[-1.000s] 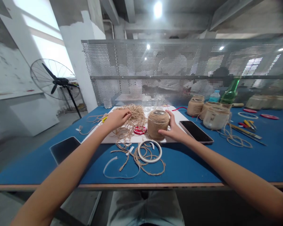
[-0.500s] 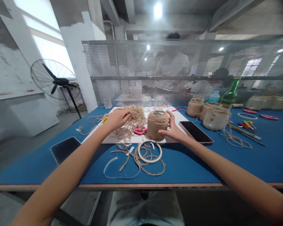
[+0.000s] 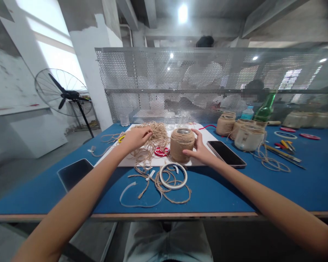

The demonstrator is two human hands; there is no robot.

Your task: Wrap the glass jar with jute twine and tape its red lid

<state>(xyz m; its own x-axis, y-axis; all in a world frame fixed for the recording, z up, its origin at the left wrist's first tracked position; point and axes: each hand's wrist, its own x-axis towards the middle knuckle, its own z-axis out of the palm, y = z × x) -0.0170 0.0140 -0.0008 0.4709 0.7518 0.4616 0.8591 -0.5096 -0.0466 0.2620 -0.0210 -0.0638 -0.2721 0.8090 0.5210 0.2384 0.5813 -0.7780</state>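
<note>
The right hand (image 3: 200, 151) clasps the twine-wrapped jar (image 3: 180, 147) from three o'clock; the left hand (image 3: 136, 138), apart, meets the jute-twine tangle (image 3: 160, 134) at the jar's ten o'clock, its grip unclear. The jar stands on the white board (image 3: 206, 134), barely shifted, so handling seems paused.

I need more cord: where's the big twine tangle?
In the head view, the twine tangle lies left of centre on the white board, beside the left hand, left of the jar the right hand holds.

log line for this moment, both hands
left hand: at loose twine pile, grip unclear | right hand: holding upright twine-wrapped jar | nearby: white ring, phone
</note>
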